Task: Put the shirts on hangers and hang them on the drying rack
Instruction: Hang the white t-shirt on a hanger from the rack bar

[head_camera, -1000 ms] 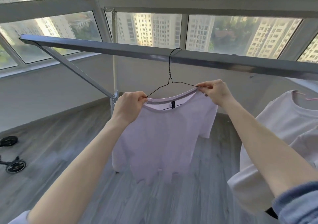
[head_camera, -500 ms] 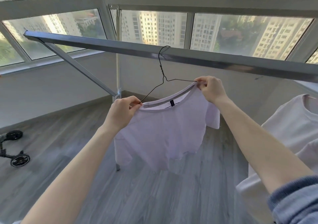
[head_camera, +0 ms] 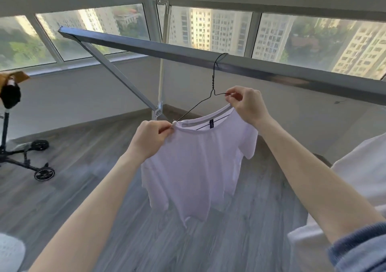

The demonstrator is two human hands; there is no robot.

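A pale lilac T-shirt [head_camera: 198, 167] hangs on a thin black wire hanger [head_camera: 213, 85]. The hanger's hook sits over the grey top bar of the drying rack [head_camera: 146, 46]. My left hand [head_camera: 152, 140] pinches the shirt's left shoulder where the hanger arm enters the collar. My right hand [head_camera: 246, 104] pinches the right hanger arm and the collar edge there. A second white shirt [head_camera: 359, 167] hangs at the right edge, its hanger out of view.
The rack's slanted brace [head_camera: 117, 77] runs down to an upright post [head_camera: 161, 62] in front of the windows. A black wheeled stand [head_camera: 25, 156] stands on the grey wood floor at the left.
The hanger hook now rests over the rack bar. My right hand has shifted to pinch the hanger wire, and my view has turned right and down.
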